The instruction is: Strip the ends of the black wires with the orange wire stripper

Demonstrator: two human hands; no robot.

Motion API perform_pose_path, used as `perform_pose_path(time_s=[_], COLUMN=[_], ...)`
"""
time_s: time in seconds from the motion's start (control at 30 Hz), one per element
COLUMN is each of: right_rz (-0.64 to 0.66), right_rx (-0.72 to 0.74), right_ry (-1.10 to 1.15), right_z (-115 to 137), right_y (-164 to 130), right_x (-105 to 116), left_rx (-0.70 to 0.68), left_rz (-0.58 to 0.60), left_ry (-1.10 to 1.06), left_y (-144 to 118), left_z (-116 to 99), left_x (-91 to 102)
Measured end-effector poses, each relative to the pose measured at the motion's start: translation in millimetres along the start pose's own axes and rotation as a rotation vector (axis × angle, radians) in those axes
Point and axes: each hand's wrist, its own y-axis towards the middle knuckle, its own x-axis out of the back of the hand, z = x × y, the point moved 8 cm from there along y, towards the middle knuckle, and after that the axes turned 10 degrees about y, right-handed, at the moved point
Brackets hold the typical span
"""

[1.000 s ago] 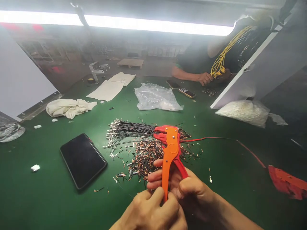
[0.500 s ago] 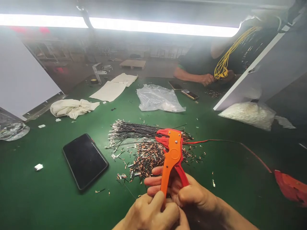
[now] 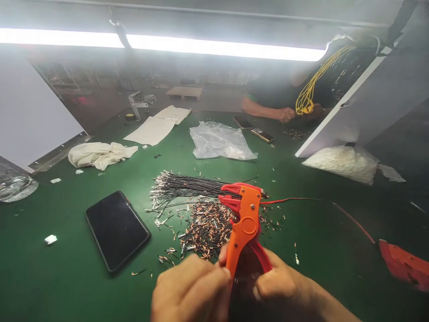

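Note:
My right hand point(image 3: 281, 286) grips the handles of an orange and red wire stripper point(image 3: 246, 219), which stands tilted with its jaws up and away from me. Curled against the orange handle's lower end is my left hand point(image 3: 192, 290); whether it pinches a wire there is hidden. Behind the tool lies a bundle of black wires with metal terminals point(image 3: 187, 185). A heap of cut copper and black wire bits point(image 3: 208, 226) sits just left of the jaws. A thin red wire point(image 3: 318, 203) runs off to the right from the tool.
On the green table point(image 3: 67, 277) lie a black phone point(image 3: 116, 229), a white cloth point(image 3: 98, 154), papers point(image 3: 156, 127), a clear plastic bag point(image 3: 219, 141), a bag of white parts point(image 3: 342, 163) and a red object point(image 3: 404, 264). A person's hand point(image 3: 284, 114) opposite holds yellow wires point(image 3: 306, 96).
My left hand has risen and now covers the lower end of the orange handle. The stripper has shifted slightly right and tilted a little more.

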Motion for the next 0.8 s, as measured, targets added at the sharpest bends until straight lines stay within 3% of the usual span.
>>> perform_pose_path(time_s=[0.1,0.2,0.47,0.63,0.8], right_rz=[0.006,-0.013,0.032,-0.059,-0.048], right_rx=[-0.033,-0.067,0.002,0.024,0.026], right_ry=[-0.021,-0.005,-0.044,-0.203,-0.369], right_z=[-9.5,-17.6,-10.4,-14.9,-14.5], right_y=[-1.7,-2.9,-5.5,-6.0,2.1], right_x=[-0.3,2.7,-0.3,10.1,0.8], left_rx=[0.146,0.164,0.054,0.090,0.168], left_rz=[-0.086,-0.123,-0.132,-0.187,-0.153], left_ry=[0.079,0.177,0.461,0.480,0.412], left_y=[1.5,0.2,6.8,14.7,14.8], left_z=[23.2,31.1,17.6,10.2,15.5], left_x=[11.4,9.2,15.5,26.5,24.9])
